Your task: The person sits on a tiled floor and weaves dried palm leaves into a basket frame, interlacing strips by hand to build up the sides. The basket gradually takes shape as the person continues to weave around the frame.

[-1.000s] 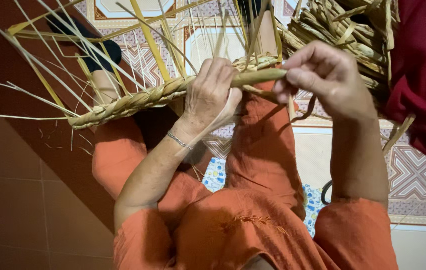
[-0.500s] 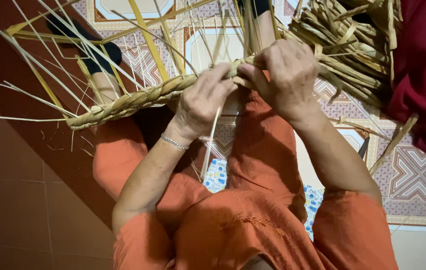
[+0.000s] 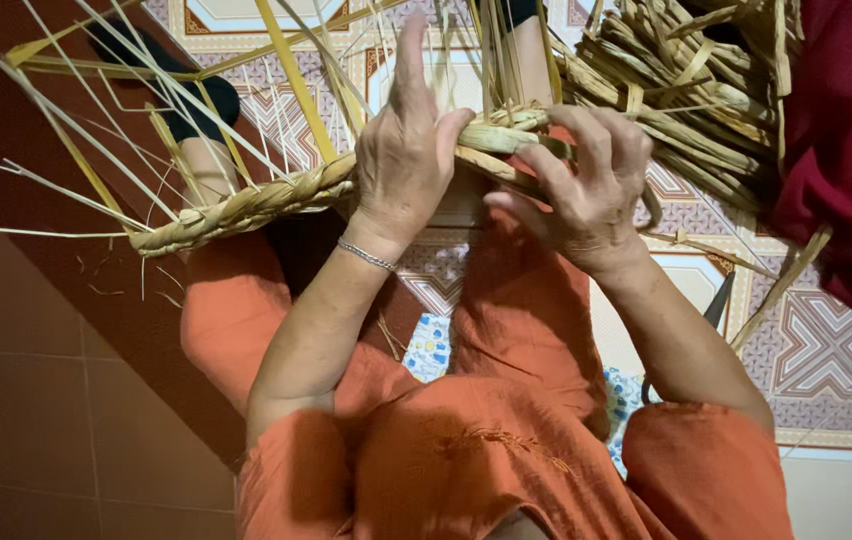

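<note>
Two hands pinch the working end of a straw braid above the lap.

Nearest, orange clothing covers the knees. Above it, the left hand (image 3: 408,160) wraps the braided straw rope (image 3: 246,207), index finger raised; the right hand (image 3: 586,180) curls round the loose straw strands (image 3: 506,138) where the plait ends. The likely risk: if either grip slackens, the last turns could spring open, and dry strands may crack when bent sharply. Long stray stalks (image 3: 96,150) fan out left and may snag the fingers. Farther right, a bundle of straw (image 3: 686,100) crowds the right hand, beside dark red cloth (image 3: 846,150); the patterned tile floor (image 3: 826,350) lies beyond.
</note>
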